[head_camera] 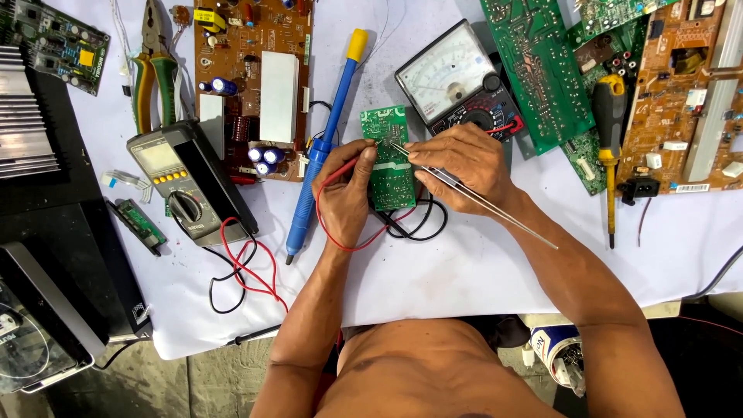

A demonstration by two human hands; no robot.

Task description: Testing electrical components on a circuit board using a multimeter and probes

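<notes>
A small green circuit board (389, 159) is seen near the middle of the desk (464, 263), which is covered with a white cloth. All places below are given from this board.

The left hand (346, 193) is closed on the board's left edge, thumb on top near the upper corner. A red wire (329, 232) is looped around this hand. The right hand (464, 166) is at the board's right edge, fingers pinched shut on a pair of metal tweezers (472, 195). The tweezer tips are touching the board's upper part, just beside the left thumb; the long end is pointed away to the lower right, over the right forearm.

Just left of the board, a blue soldering tool (329, 139) with a yellow cap is laid nearly upright on the cloth. Further left, a grey and black digital meter (190, 182) is noted, its red and black leads (244, 271) coiled below it. Above that meter, green-handled pliers (155, 70) are set beside a brown circuit board (251, 77).

Above and right of the board, a black dial meter (460, 81) is placed, touching neither hand. Black wire (422, 224) is coiled just below the board. Well to the right, a yellow and black screwdriver (610, 147) is laid across several green and brown boards
</notes>
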